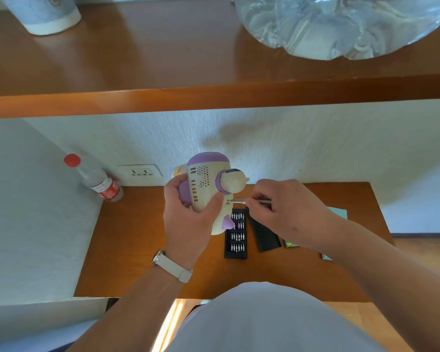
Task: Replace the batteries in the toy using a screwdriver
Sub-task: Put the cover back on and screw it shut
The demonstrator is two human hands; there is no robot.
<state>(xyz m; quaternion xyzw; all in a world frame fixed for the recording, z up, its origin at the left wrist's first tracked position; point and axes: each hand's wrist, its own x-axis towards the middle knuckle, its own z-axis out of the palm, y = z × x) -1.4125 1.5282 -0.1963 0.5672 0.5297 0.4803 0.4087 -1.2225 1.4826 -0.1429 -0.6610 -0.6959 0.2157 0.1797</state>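
A cream and purple toy is held up above the brown table, its underside with vent slots facing me. My left hand grips it from the left, thumb on its lower body. My right hand pinches a thin silver screwdriver that lies level, its tip set against a small hole in the toy's lower side. Below the toy lies an open black case of screwdriver bits.
A black case lid lies beside the bit case, with a green pack and a light blue card partly hidden under my right arm. A red-capped bottle stands at the left by a wall socket. A wooden shelf overhangs.
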